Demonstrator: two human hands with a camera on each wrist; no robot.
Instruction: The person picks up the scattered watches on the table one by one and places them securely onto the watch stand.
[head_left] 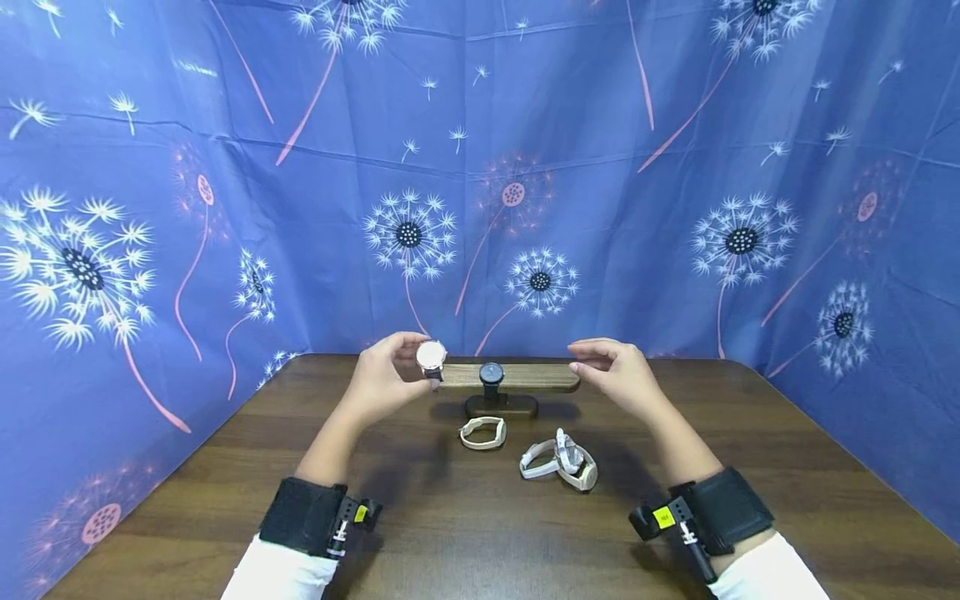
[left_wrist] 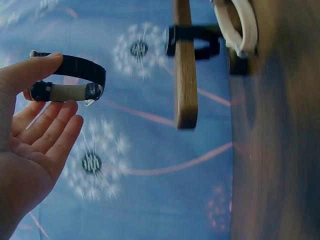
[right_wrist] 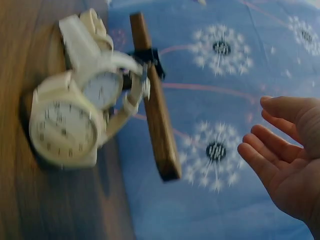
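Note:
My left hand pinches a white-faced watch with a black strap between thumb and fingers, just off the left end of a wooden bar stand. In the left wrist view that hand holds the watch edge-on, a short gap from the bar. A black watch is strapped round the bar's middle. My right hand hovers open by the bar's right end, touching nothing; the right wrist view shows its fingers relaxed beside the bar.
Three beige watches lie on the brown table in front of the stand: one near the dark base, two tangled together to the right. A blue dandelion-print cloth walls in the back and sides.

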